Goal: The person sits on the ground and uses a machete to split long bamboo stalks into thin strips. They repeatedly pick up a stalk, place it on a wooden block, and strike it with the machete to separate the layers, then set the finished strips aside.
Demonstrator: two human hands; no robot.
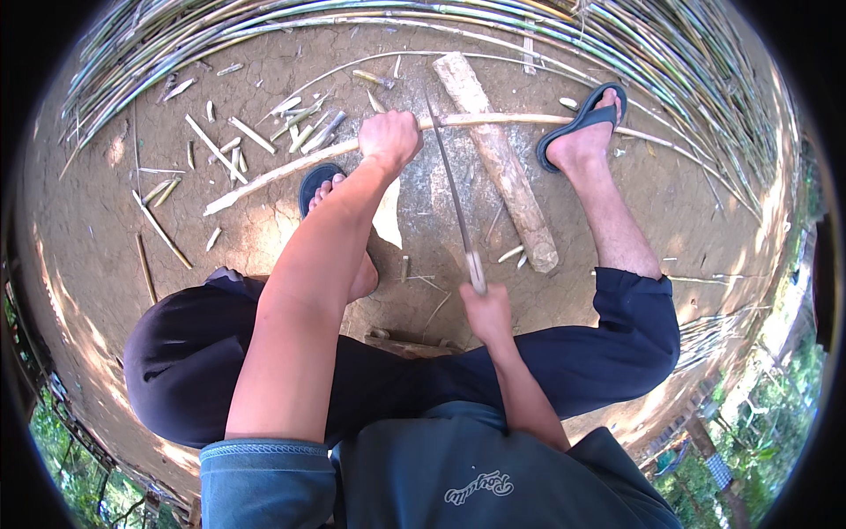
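Observation:
My left hand [390, 139] is closed round a long pale stripped pole [286, 171], which reaches from the left across to my right foot. In my right hand [487, 310] is the handle of a long, narrow-bladed knife [456, 201]. Its blade points away from me and crosses the pole just right of my left hand; whether the edge touches the wood I cannot tell. Beneath the pole, a thick peeled log [507, 167] lies slantwise on the ground. The pole passes at my right sandal [553, 145], where part of it is hidden.
Long thin canes [696, 79] are heaped in a curve along the far side and right. Cut pieces and offcuts [308, 132] litter the dirt at the left. My left sandal [310, 185] is beside the pole. A low wooden seat [405, 344] shows between my legs.

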